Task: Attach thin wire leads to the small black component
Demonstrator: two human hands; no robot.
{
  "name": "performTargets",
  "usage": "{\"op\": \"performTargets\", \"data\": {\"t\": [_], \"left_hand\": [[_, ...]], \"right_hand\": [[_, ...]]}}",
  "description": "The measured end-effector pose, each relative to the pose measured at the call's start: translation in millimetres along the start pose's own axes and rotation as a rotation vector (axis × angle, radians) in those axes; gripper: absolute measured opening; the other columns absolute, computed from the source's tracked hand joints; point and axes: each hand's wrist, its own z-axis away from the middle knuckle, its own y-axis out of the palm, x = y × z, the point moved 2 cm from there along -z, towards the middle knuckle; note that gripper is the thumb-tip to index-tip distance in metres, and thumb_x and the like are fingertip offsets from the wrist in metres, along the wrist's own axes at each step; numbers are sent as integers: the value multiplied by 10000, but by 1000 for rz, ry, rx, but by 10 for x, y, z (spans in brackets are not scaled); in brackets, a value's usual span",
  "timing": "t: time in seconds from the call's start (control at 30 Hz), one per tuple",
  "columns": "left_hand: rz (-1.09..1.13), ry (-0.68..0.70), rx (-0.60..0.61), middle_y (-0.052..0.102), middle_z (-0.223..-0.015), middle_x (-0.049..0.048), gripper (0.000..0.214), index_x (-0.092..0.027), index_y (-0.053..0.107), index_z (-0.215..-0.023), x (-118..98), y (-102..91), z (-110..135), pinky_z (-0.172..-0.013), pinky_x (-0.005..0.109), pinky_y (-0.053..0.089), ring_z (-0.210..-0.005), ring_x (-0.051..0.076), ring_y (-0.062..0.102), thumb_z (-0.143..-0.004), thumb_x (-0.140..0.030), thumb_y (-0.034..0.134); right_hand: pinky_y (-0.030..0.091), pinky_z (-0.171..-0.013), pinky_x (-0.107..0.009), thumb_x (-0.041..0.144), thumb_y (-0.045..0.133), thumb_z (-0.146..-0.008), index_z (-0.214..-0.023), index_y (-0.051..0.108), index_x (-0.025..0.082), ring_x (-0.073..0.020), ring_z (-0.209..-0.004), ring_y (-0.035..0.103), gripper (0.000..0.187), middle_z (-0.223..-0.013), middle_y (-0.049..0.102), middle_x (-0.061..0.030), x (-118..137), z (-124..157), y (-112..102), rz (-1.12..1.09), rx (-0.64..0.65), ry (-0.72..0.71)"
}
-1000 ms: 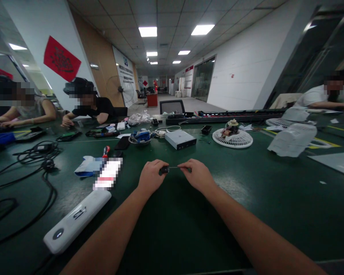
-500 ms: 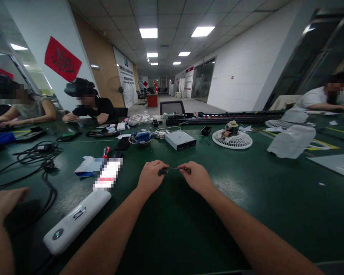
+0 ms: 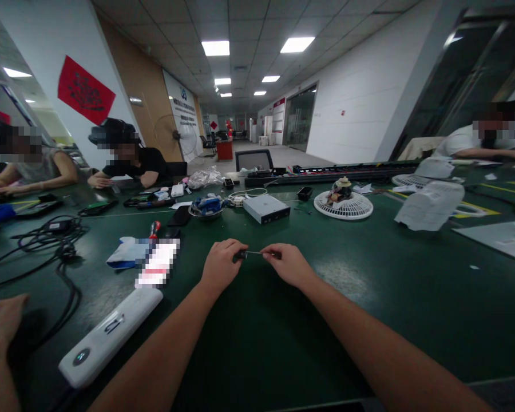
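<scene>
In the head view, my left hand (image 3: 224, 266) is closed on the dark handle-like end of a small screwdriver-like tool (image 3: 253, 253). Its thin metal shaft runs level across the gap to my right hand (image 3: 285, 262), which pinches the other end. A dark bit shows between the right fingers; I cannot make out whether it is part of the tool or shadow. Both hands hover close over the green table (image 3: 257, 320). Beyond them lies a silver optical drive (image 3: 266, 208) with a black front.
A white fan grille (image 3: 343, 206) bearing a motor stands back right. To the left are a white power bank (image 3: 111, 337), a lit phone (image 3: 158, 263), a red-handled screwdriver (image 3: 154, 229) and black cables (image 3: 64, 252). Another person's hand (image 3: 4, 320) reaches in at lower left.
The whole view has shifted slightly, so my hands and the tabletop things sit a little further left. Both hands keep the same hold on the tool.
</scene>
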Motion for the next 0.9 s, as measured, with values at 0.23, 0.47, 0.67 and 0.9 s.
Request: {"op": "performTargets", "data": {"t": [0.23,0.47,0.67,0.9], "left_hand": [[-12,18,21,684,-1049,35,299,-222,672,-1034,-22,14,6,-854,365,438,-977,202,605,-766,-96,635],[16,-20,-13,675,-1056,36,283,-219,657,-1041,-48,-23,6,-860,353,441,-979,198,604,-774,-125,642],[10,-5,70,679,-1055,37,298,-226,659,-1041,-63,38,11,-871,359,440,-991,200,607,-772,-102,632],[17,-73,-17,669,-1094,46,292,-222,622,-1097,-52,24,8,-875,370,469,-994,215,613,-809,-180,631]], "right_hand": [[446,-687,-286,291,541,-868,-965,749,274,-178,-778,647,230,-911,740,-21,42,32,-26,156,-1,36],[454,-687,-273,282,517,-876,-964,748,247,-167,-754,643,250,-869,738,-18,94,23,-47,55,-3,-30],[421,-644,-274,283,539,-866,-901,740,258,-177,-733,647,206,-829,731,-29,59,28,23,218,44,38],[378,-565,-266,410,584,-829,-832,715,237,-170,-654,618,217,-754,705,-30,19,-9,-112,213,-48,176]]}}
